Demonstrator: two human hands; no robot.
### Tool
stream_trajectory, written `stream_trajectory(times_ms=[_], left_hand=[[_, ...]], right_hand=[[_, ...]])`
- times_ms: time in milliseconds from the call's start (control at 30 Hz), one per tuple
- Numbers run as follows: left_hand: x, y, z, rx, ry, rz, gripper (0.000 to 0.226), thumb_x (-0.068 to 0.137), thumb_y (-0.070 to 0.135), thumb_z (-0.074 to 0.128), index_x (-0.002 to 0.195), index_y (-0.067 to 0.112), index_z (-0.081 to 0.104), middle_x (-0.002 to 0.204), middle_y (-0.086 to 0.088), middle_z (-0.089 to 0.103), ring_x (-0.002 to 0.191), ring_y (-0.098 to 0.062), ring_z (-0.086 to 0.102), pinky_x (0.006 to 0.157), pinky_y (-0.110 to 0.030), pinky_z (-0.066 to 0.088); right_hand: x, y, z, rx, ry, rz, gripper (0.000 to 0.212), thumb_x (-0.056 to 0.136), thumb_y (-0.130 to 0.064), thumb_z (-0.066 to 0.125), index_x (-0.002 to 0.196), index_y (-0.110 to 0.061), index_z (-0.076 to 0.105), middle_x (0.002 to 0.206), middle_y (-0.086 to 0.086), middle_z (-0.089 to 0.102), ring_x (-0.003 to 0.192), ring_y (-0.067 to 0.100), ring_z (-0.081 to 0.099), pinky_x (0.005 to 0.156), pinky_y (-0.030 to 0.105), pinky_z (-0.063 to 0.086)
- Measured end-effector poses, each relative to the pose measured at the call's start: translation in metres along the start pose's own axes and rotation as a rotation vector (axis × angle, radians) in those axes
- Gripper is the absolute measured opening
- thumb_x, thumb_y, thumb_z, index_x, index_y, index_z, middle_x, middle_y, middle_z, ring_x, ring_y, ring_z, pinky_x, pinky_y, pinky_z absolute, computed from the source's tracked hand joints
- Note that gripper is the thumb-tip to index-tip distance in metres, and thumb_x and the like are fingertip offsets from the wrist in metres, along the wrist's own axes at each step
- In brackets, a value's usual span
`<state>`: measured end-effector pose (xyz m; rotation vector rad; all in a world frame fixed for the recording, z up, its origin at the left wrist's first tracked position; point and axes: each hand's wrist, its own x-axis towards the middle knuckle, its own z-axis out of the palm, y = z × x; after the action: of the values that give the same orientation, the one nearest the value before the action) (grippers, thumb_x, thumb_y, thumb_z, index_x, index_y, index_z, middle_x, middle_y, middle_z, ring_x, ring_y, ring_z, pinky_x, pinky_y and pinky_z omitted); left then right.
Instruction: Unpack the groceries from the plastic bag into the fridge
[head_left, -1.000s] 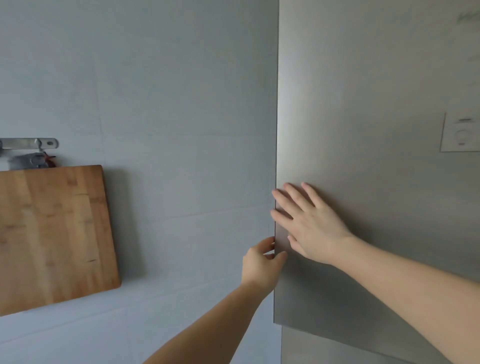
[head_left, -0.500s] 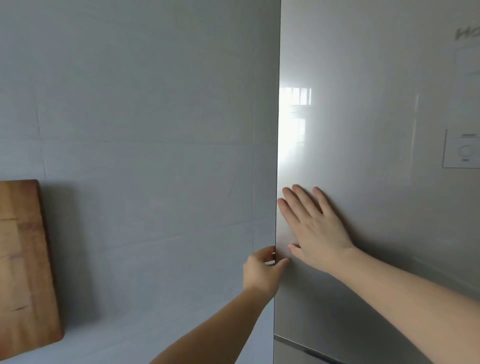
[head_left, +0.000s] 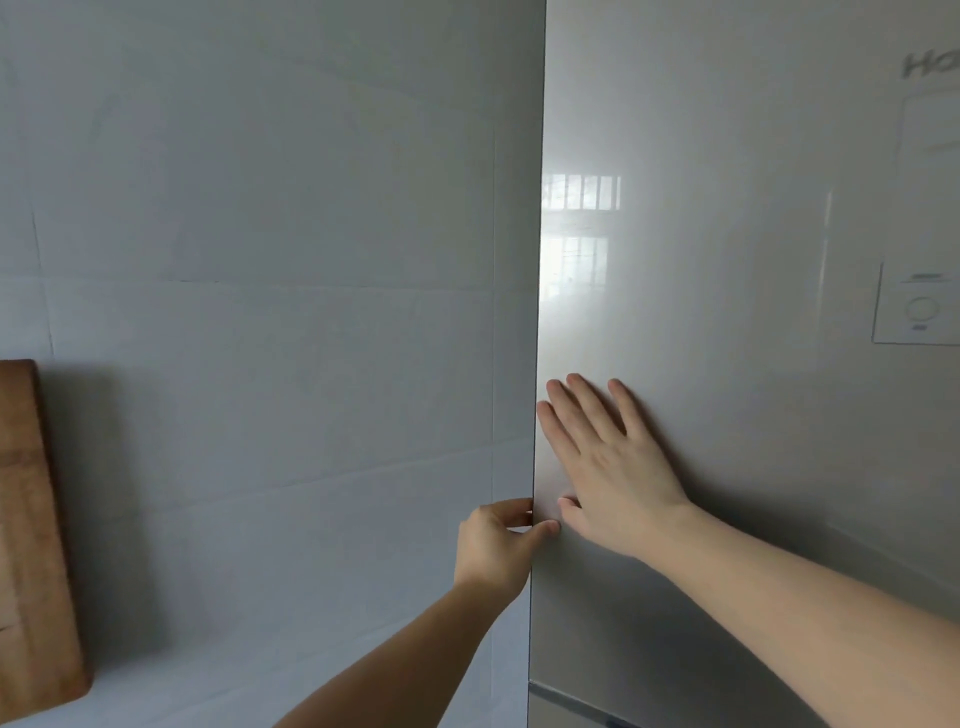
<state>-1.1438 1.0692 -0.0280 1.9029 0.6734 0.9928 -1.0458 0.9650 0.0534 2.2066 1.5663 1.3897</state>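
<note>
fridge door (head_left: 727, 312): glossy grey panel, fills the right half of the view, appears closed; top and right side cut off by the frame.
door edge: left edge runs vertically mid-frame, right against the tiled wall (head_left: 260, 260).
left hand (head_left: 496, 545): fingers curled round the door's left edge low down, thumb on the front face; fingertips hidden behind the edge.
right hand (head_left: 608, 467): flat on the door front just beside that edge, fingers straight and slightly spread, gripping nothing; thumb close to the left thumb, can't tell if they touch.
lower seam (head_left: 571, 699): horizontal gap under the door, second panel below it mostly out of frame.
logo (head_left: 932, 65): blurred lettering top right, cut off, unreadable.
control panel (head_left: 917, 309): pale rectangle with a round dial at the right edge, partly cropped, markings too soft to read.
reflection (head_left: 576, 234): bright window glare on the door near the edge.
cutting board (head_left: 31, 545): wooden, against the wall far left, only its right part showing.
fridge interior: not visible.
plastic bag, groceries: not in view.
</note>
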Motion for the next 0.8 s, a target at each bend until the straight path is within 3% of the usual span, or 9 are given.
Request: stream_trajectory(times_ms=[100,167,200,267,333,533,667,733,800], left_hand=[[0.000,-0.001,-0.001,0.127,-0.019,0.030,0.003,0.084,0.032,0.072,0.086,0.034,0.072,0.084,0.017,0.069,0.077,0.002,0.066,0.060,-0.005,0.042],[0.000,0.004,-0.004,0.261,-0.019,0.038,0.007,0.084,0.039,0.069,0.090,0.036,0.069,0.092,0.017,0.068,0.087,-0.005,0.065,0.069,-0.015,0.048],[0.001,0.007,-0.006,0.333,-0.015,0.058,0.026,0.084,0.046,0.067,0.108,0.037,0.066,0.105,0.016,0.067,0.095,-0.007,0.065,0.076,-0.020,0.049],[0.001,0.012,-0.009,0.448,0.010,0.117,0.068,0.082,0.057,0.062,0.143,0.041,0.037,0.133,0.017,0.053,0.112,-0.009,0.060,0.080,-0.024,0.047],[-0.003,0.024,-0.013,0.473,0.028,0.207,0.082,0.082,0.057,0.061,0.150,0.044,0.017,0.145,0.020,0.038,0.123,-0.009,0.052,0.085,-0.025,0.047],[-0.024,0.056,-0.014,0.587,0.049,0.397,0.074,0.091,0.053,0.051,0.152,0.041,0.011,0.157,0.020,0.020,0.143,-0.007,0.025,0.111,-0.025,0.032],[-0.050,0.080,-0.008,0.650,0.011,0.437,0.069,0.094,0.053,0.044,0.152,0.042,0.007,0.158,0.020,0.018,0.143,-0.006,0.025,0.110,-0.024,0.033],[-0.066,0.094,-0.005,0.678,0.005,0.449,0.069,0.094,0.052,0.043,0.152,0.042,0.006,0.158,0.020,0.016,0.144,-0.006,0.023,0.111,-0.024,0.031],[-0.082,0.105,-0.004,0.740,-0.018,0.423,0.069,0.094,0.053,0.042,0.152,0.042,0.006,0.159,0.019,0.015,0.145,-0.008,0.021,0.112,-0.026,0.030]], right_hand=[[0.001,-0.001,-0.002,0.018,-0.034,-0.002,0.100,0.065,-0.052,0.070,0.146,-0.006,0.035,0.155,0.016,0.028,0.145,0.035,0.021,0.117,0.055,0.011],[0.001,-0.001,-0.005,0.069,-0.026,0.011,0.100,0.059,-0.052,0.076,0.142,-0.006,0.044,0.151,0.015,0.037,0.142,0.034,0.030,0.114,0.053,0.017],[0.000,0.000,-0.007,0.103,-0.009,0.015,0.099,0.055,-0.051,0.078,0.138,-0.006,0.049,0.148,0.015,0.042,0.139,0.034,0.036,0.112,0.051,0.020],[-0.005,0.004,-0.014,0.156,0.005,0.025,0.097,0.051,-0.050,0.079,0.134,-0.007,0.054,0.143,0.015,0.048,0.134,0.032,0.044,0.108,0.047,0.023],[-0.013,0.011,-0.022,0.192,0.001,0.057,0.095,0.051,-0.050,0.078,0.133,-0.008,0.055,0.141,0.014,0.051,0.131,0.032,0.048,0.106,0.046,0.024],[-0.053,0.041,-0.044,0.244,-0.002,0.179,0.088,0.050,-0.050,0.076,0.127,-0.010,0.060,0.135,0.012,0.057,0.124,0.032,0.055,0.102,0.044,0.027],[-0.087,0.061,-0.062,0.330,-0.026,0.278,0.087,0.046,-0.054,0.074,0.121,-0.013,0.065,0.130,0.007,0.061,0.117,0.027,0.061,0.095,0.041,0.052],[-0.106,0.069,-0.075,0.375,-0.067,0.313,0.085,0.065,-0.053,0.066,0.139,-0.014,0.048,0.147,0.005,0.043,0.135,0.027,0.043,0.107,0.042,0.039],[-0.122,0.073,-0.083,0.445,-0.129,0.298,0.081,0.087,-0.047,0.051,0.152,-0.017,0.014,0.160,0.000,0.009,0.149,0.024,0.009,0.119,0.040,0.013]])
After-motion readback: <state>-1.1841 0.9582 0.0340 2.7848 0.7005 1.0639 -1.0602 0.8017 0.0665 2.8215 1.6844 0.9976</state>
